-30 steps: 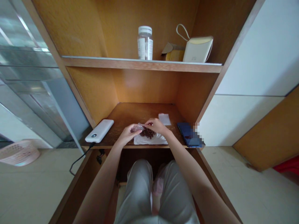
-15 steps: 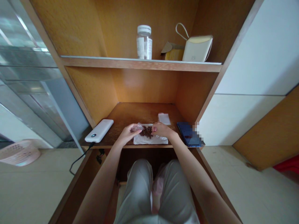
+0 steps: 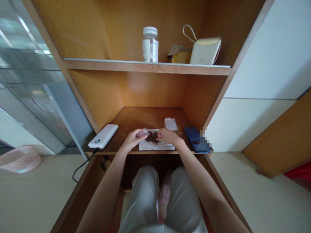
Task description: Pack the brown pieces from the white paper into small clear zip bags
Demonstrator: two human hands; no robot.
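Observation:
A heap of small dark brown pieces, perhaps capsules (image 3: 152, 138), lies on a white sheet like tissue or cloth (image 3: 157, 146) at the front of the desk shelf. My left hand (image 3: 135, 138) is closed on a small clear plastic bag (image 3: 145, 131), held at the heap's left edge. On the heap's right side, my right hand (image 3: 167, 136) has its fingers curled into a pinch close to the pieces. What is between those fingertips is too small to make out. Behind my right hand lies a small clear zip bag (image 3: 171, 124).
A white power bank (image 3: 103, 136) with a black cable (image 3: 82, 170) lies left; a dark phone (image 3: 196, 139) lies right. The upper shelf holds a clear bottle (image 3: 150, 45), a yellow box (image 3: 181, 54) and a cream device with a strap (image 3: 205, 51). A drawer stands open below.
My right hand has shifted very slightly left over the heap. My left hand and the bag stay in the same place.

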